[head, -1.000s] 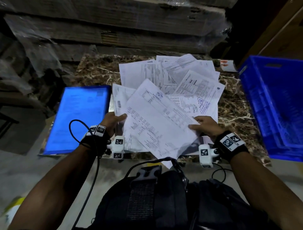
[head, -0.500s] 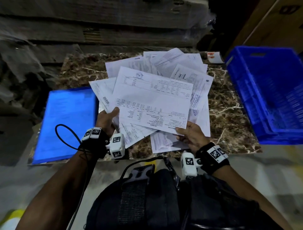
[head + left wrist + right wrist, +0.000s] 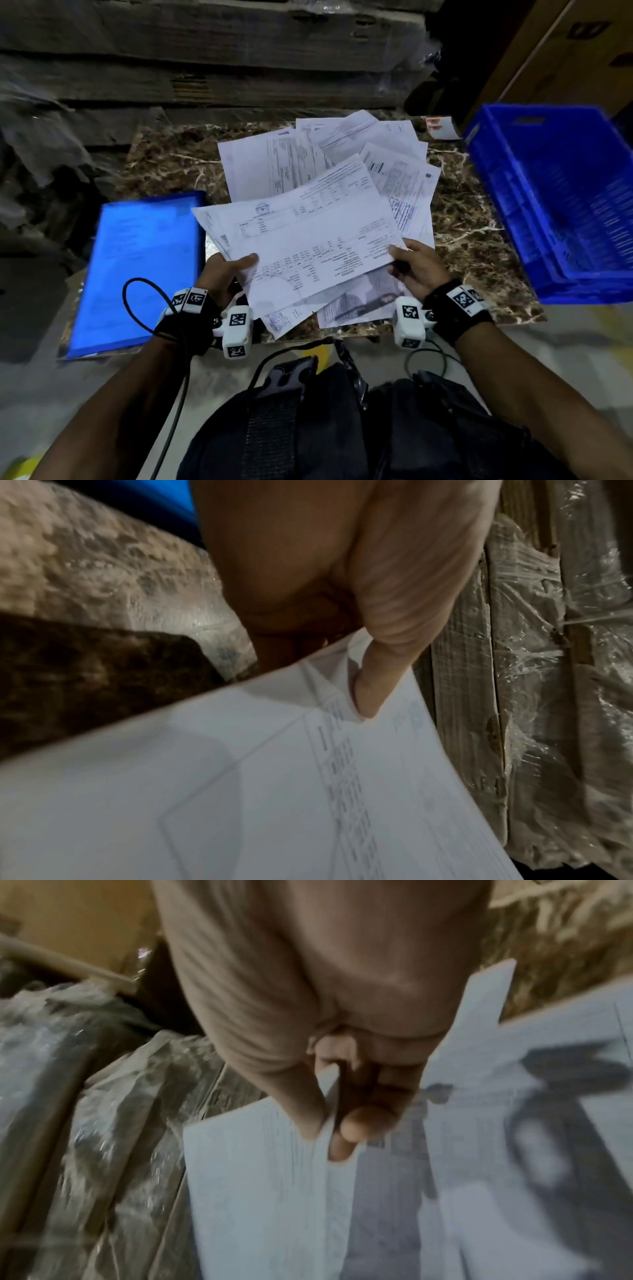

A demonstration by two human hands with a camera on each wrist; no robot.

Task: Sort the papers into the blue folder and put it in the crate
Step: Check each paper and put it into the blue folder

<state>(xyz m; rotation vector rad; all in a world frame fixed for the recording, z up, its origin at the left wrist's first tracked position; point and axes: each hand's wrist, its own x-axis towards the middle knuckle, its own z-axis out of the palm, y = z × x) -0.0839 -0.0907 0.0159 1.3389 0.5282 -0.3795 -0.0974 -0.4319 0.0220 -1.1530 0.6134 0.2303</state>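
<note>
Papers [image 3: 308, 246] are being held up just above the marble-patterned table [image 3: 479, 240], nearest to us, with a printed sheet on top and further sheets showing beneath its near edge. We are pinching the left edge with our left hand [image 3: 227, 274], thumb lying on the printed face and the other fingers hidden behind; the left wrist view is showing that thumb [image 3: 369, 691] pressing into the sheet. We are clamping the right corner with our right hand [image 3: 416, 267], and the right wrist view is showing the paper edge caught between its thumb and fingertips [image 3: 352, 1129]. Both hands are therefore closed on the papers, not empty.

Beyond the held sheets, the loose pile [image 3: 342, 161] is lying fanned and overlapping across the middle of the table. To our left, the blue folder [image 3: 140, 270] is lying flat and closed, just beside the held sheets; a printed page is dimly showing through its cover. To our right, the blue crate [image 3: 555, 198] is standing at the table's far right side, well apart from the folder, and nothing is showing inside it. Behind the table, wrapped cardboard stacks [image 3: 205, 51] are forming the background.

We are judging the step in hand to be gathering and squaring sheets. The next move is calling for collecting the remaining pile, then opening the folder to slide the stack in.
</note>
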